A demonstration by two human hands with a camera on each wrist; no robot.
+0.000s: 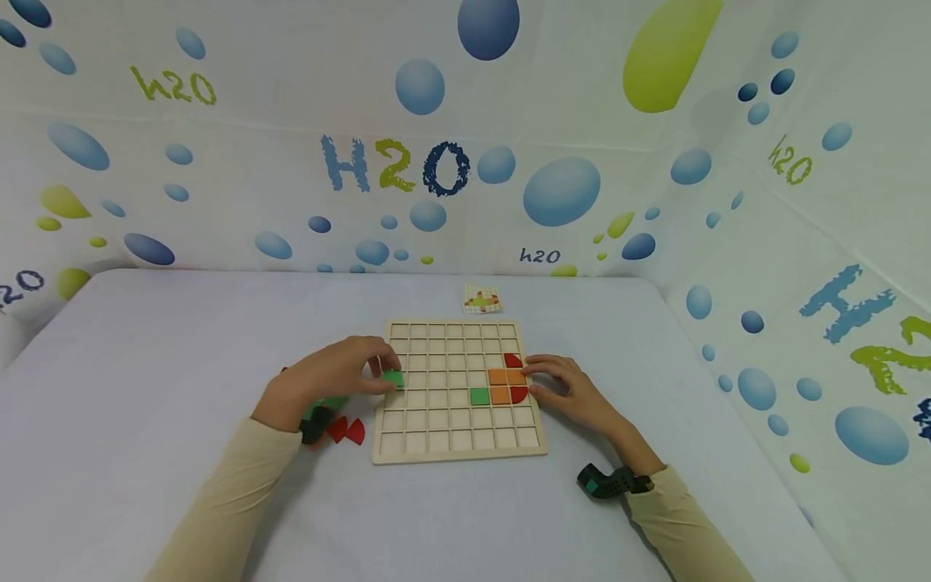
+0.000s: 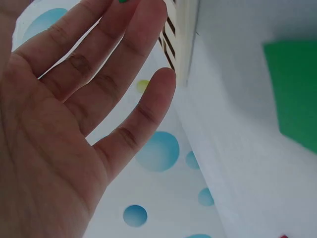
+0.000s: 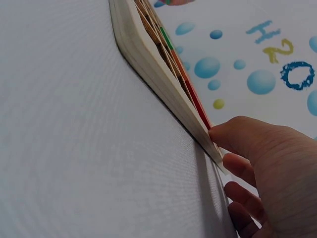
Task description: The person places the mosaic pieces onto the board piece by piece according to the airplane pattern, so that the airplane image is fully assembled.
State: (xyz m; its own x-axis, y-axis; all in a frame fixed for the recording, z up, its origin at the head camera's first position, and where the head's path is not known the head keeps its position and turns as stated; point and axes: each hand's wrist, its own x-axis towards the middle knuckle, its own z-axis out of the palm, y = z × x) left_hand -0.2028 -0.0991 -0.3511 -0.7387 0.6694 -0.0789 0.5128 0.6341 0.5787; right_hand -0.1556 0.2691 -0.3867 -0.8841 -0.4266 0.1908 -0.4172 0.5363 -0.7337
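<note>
A wooden grid board (image 1: pixel 460 459) lies flat on the white-covered table. Between thumb and fingers, my left hand (image 1: pixel 349 368) pinches a green square tile (image 1: pixel 393 378) over the board's left edge. In the left wrist view, only a sliver of green shows at the fingertips. My right hand (image 1: pixel 575 392) rests against the right edge of the board, thumb and fingertips touching its rim beside the red and orange tiles. On the board's right side sit a green square (image 1: pixel 479 396), orange squares (image 1: pixel 499 395) and red quarter-round tiles (image 1: pixel 512 360).
Left of the board, red wedge pieces (image 1: pixel 355 432) and green pieces (image 1: pixel 334 402) lie in a loose group, partly hidden by the left wrist. Behind the board is a small pattern card (image 1: pixel 482 299). A printed curtain (image 1: pixel 291 162) hangs behind the table.
</note>
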